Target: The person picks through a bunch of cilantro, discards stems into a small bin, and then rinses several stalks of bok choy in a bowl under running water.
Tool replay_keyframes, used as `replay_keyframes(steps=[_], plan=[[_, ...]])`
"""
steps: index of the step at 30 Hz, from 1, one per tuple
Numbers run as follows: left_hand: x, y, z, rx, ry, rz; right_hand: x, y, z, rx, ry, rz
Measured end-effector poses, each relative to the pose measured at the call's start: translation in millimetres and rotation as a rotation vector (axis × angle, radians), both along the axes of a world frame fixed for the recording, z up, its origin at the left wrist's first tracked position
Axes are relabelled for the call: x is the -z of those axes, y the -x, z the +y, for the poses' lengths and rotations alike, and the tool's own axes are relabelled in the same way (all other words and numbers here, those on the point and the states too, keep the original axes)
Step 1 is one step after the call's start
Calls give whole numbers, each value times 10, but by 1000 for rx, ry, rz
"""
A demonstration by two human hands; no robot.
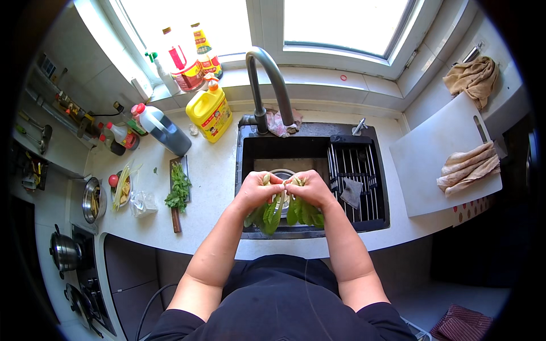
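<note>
Both my hands are close together over the black sink (pixel 335 228), thumbs nearly touching. My left hand (pixel 256 190) is closed around the pale stems of leafy greens (pixel 267 219), whose broad leaves hang down toward me. In my right hand (pixel 314 188), more of the same leafy greens (pixel 304 211) are gripped by the stem ends, leaves also drooping. Whether the two bunches are still joined at the stems, I cannot tell. Beneath the hands, a round metal bowl (pixel 281 171) in the basin is partly hidden by them and the leaves.
A tall faucet (pixel 272 62) arches behind the sink. A drying rack (pixel 364 165) with a grey cloth (pixel 352 192) covers the sink's right side. Left lie a cleaver (pixel 176 220) with green herbs (pixel 179 190), and a yellow jug (pixel 209 113). A white cutting board (pixel 418 153) leans right.
</note>
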State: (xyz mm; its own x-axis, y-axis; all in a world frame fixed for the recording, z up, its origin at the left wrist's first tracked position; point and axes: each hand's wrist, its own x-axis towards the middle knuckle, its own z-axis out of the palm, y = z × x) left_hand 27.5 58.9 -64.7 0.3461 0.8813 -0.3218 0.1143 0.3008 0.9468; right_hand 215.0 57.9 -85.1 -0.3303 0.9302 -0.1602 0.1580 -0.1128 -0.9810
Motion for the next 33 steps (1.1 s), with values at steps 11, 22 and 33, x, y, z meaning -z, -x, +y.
replay_keyframes(steps=[11, 22, 33], plan=[[-42, -10, 10, -106, 57, 54, -43, 80, -78, -22, 67, 84], [-29, 62, 36, -28, 51, 12, -8, 84, -18, -69, 12, -86], [309, 85, 83, -216, -170, 211, 18, 57, -9, -59, 61, 278]])
